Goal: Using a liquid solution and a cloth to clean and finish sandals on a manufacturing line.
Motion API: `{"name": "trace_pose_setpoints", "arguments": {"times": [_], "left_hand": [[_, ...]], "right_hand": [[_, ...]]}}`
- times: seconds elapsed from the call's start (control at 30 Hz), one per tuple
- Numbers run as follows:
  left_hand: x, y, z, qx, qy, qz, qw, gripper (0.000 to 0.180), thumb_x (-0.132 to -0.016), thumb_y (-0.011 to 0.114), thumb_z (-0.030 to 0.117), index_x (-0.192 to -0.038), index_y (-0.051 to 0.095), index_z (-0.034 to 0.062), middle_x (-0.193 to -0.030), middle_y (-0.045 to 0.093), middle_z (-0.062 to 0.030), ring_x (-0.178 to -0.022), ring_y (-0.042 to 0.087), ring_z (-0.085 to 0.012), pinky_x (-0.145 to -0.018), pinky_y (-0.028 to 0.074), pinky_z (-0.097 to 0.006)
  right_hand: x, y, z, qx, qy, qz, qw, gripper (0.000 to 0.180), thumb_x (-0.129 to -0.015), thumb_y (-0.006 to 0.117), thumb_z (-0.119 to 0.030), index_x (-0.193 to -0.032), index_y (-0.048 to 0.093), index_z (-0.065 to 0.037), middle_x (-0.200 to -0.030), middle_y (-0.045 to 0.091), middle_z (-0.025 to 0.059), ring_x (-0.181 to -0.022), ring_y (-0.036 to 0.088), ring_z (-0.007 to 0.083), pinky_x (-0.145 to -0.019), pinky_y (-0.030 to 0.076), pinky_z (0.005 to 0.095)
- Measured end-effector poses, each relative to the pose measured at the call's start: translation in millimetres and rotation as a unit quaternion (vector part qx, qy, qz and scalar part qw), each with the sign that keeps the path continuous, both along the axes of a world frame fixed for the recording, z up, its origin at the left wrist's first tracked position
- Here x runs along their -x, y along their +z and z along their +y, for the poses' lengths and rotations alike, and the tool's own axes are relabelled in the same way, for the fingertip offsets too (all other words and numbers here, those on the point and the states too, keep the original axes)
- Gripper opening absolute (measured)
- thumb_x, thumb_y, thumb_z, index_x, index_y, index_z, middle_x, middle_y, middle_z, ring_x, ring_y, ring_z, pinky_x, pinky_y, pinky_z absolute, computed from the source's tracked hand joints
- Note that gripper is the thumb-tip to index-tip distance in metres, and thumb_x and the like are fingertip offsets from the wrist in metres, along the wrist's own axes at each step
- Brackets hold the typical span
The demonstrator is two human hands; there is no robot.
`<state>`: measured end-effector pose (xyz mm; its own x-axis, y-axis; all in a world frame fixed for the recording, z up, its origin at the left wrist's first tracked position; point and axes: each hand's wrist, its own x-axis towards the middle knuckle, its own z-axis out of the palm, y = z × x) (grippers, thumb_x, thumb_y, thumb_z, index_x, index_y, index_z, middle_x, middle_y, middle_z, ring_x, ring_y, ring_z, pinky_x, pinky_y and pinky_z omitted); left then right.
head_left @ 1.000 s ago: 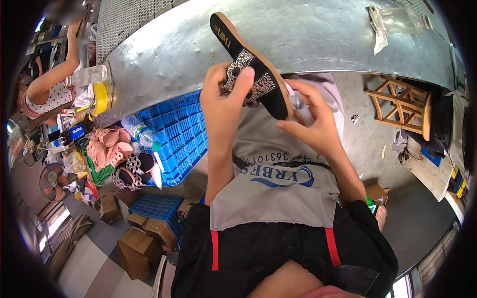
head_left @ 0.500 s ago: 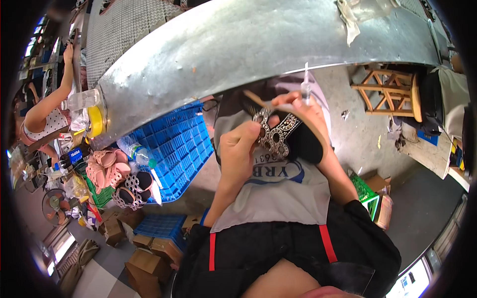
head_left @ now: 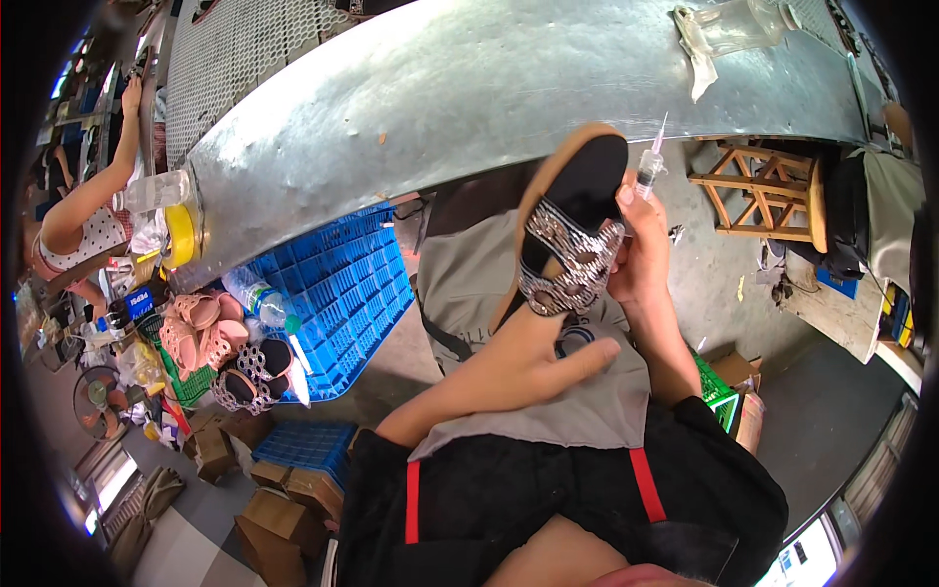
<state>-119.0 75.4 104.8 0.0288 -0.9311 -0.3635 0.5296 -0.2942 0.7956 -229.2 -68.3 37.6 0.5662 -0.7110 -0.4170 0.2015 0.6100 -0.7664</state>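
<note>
A sandal [head_left: 595,176] with a black footbed, a tan sole edge and a wide strap covered in silvery stones is tilted up in front of my apron. My left hand [head_left: 528,367] has its fingers pushed in under the strap, hidden in part, and its thumb sticks out to the right. At the sandal's right edge is my right hand [head_left: 646,245], closed round a clear syringe [head_left: 648,168] whose needle points up. Whether the right fingers also grip the sandal, I cannot tell.
A metal table [head_left: 440,98] curves across the front, with a clear bottle [head_left: 738,27] on it. At left stand a blue crate [head_left: 342,313], pink sandals [head_left: 201,333], a yellow-lidded jar [head_left: 181,235] and a fan [head_left: 96,396]. Another person's arm [head_left: 108,181] reaches in. A wooden stool [head_left: 768,196] is at right.
The sandal has been turned so its footbed stands up and its strap faces me. My left hand has slid under the strap. The right hand and syringe have moved right.
</note>
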Motion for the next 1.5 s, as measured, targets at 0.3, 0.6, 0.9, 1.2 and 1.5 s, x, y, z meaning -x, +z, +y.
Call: {"name": "trace_pose_setpoints", "arguments": {"times": [0.3, 0.6, 0.9, 1.2, 1.5], "left_hand": [[-74.4, 20.8, 23.3, 0.259, -0.213, -0.404, 0.851, 0.043, -0.092, 0.069, 0.023, -0.126, 0.062, -0.0030, -0.124, 0.063, -0.0216, -0.109, 0.064, -0.0385, -0.093, 0.051, -0.043], [-85.7, -19.0, -50.7, 0.192, 0.204, -0.299, 0.912, 0.035, -0.103, 0.049, 0.014, -0.133, 0.060, 0.0002, -0.122, 0.069, -0.0135, -0.112, 0.064, -0.0188, -0.099, 0.046, -0.028], [-81.6, -49.4, -44.5, 0.129, 0.263, -0.050, 0.955, 0.033, -0.101, 0.059, 0.018, -0.124, 0.064, -0.0045, -0.109, 0.071, -0.0089, -0.097, 0.067, -0.0133, -0.088, 0.052, -0.025], [-77.9, -52.6, -43.6, 0.113, 0.335, -0.063, 0.933, 0.033, -0.102, 0.058, 0.020, -0.124, 0.064, -0.0041, -0.107, 0.071, -0.0090, -0.094, 0.068, -0.0132, -0.085, 0.054, -0.025], [-90.7, -52.0, -54.3, 0.058, 0.391, 0.091, 0.914, 0.030, -0.104, 0.054, 0.022, -0.115, 0.065, -0.0045, -0.102, 0.073, -0.0122, -0.084, 0.073, -0.0190, -0.074, 0.061, -0.032]], "right_hand": [[-11.0, -0.7, -0.4, -0.111, -0.046, -0.014, 0.993, 0.027, -0.095, 0.062, -0.030, -0.107, 0.064, -0.006, -0.063, 0.053, -0.0063, -0.040, 0.031, 0.0014, -0.036, 0.022, 0.0205], [-22.8, 14.6, -5.4, -0.097, 0.000, -0.004, 0.995, 0.024, -0.095, 0.064, -0.029, -0.100, 0.065, -0.006, -0.061, 0.054, -0.0064, -0.038, 0.030, 0.0008, -0.035, 0.021, 0.0209], [-13.0, 25.1, 11.8, -0.002, 0.101, -0.015, 0.995, 0.030, -0.097, 0.068, -0.020, -0.116, 0.066, 0.002, -0.071, 0.054, -0.0055, -0.044, 0.032, -0.0010, -0.040, 0.024, 0.0191], [-13.7, 31.7, 19.9, -0.012, 0.137, -0.022, 0.990, 0.047, -0.092, 0.069, -0.014, -0.135, 0.057, 0.003, -0.093, 0.065, -0.0027, -0.050, 0.035, -0.0017, -0.043, 0.024, 0.0177], [-10.3, 27.6, 20.8, 0.006, 0.185, -0.013, 0.983, 0.057, -0.092, 0.067, -0.018, -0.143, 0.050, 0.000, -0.115, 0.067, 0.0025, -0.052, 0.035, -0.0017, -0.045, 0.025, 0.0170]]}}
